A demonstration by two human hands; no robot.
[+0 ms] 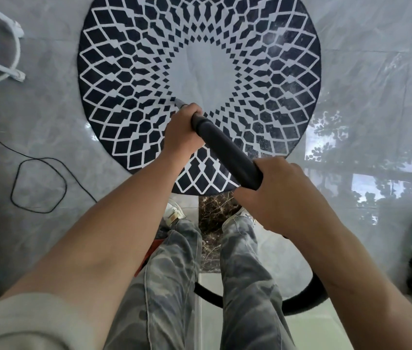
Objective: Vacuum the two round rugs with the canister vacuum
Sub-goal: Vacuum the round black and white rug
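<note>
- Left grip (182,130) clamps the wand (225,147) near its tip.
- Right grip (278,195) clamps its rear end.
- Tip touches the rug (114,72) near its centre.

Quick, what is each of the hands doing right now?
Left hand: grips the vacuum wand near its tip.
Right hand: grips the same wand farther back.

I see a glossy grey marble floor (376,46). A round black-and-white rug (124,72) lies flat on it. A looped black cable (12,195) lies left of it.
</note>
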